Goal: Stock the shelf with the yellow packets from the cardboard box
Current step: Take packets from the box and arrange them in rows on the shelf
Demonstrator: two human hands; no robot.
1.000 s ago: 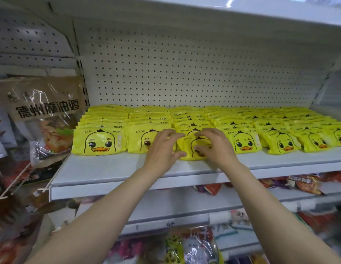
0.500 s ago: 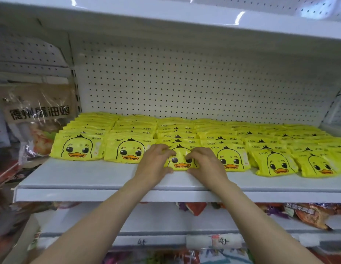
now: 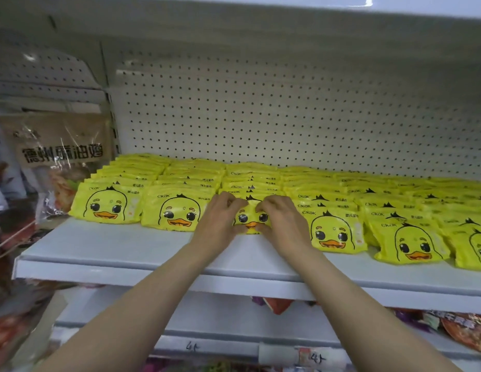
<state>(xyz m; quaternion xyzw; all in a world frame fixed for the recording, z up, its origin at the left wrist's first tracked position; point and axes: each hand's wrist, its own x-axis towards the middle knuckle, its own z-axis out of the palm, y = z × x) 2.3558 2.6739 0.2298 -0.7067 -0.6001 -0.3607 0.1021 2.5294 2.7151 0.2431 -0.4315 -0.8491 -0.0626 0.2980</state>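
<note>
1. Since half a second ago the packet has been squeezed narrower between the two hands, and more of its duck face is now covered; a second ago it was still being set down at the front of its row.
2. The yellow packet (image 3: 251, 220) is held at the front of the third row from the left on the white shelf (image 3: 121, 248), leaning back against the packets behind it, duck face turned out toward the camera.
3. Its long axis is run left to right, parallel with the shelf's front edge; the top of the duck's head is pointed up and back toward the pegboard (image 3: 274, 111).
4. The left hand (image 3: 220, 220) is curled round the packet's left end, and the right hand (image 3: 282, 220) is curled round its right end; each grip is clamped on the packet, fingertips meeting near its top edge.
5. A bare strip of shelf is left open between the packet fronts and the shelf lip, widest at the left and narrowing to the right, where the front packets are set closer to the lip.
6. The neighbouring front packet (image 3: 177, 213) is found just beside the left hand, and another (image 3: 333, 230) just beside the right wrist.
7. A brown bagged product (image 3: 59, 151) is hung past the shelf's left end.
8. Red snack bags (image 3: 467, 331) are seen on the lower shelf.
</note>
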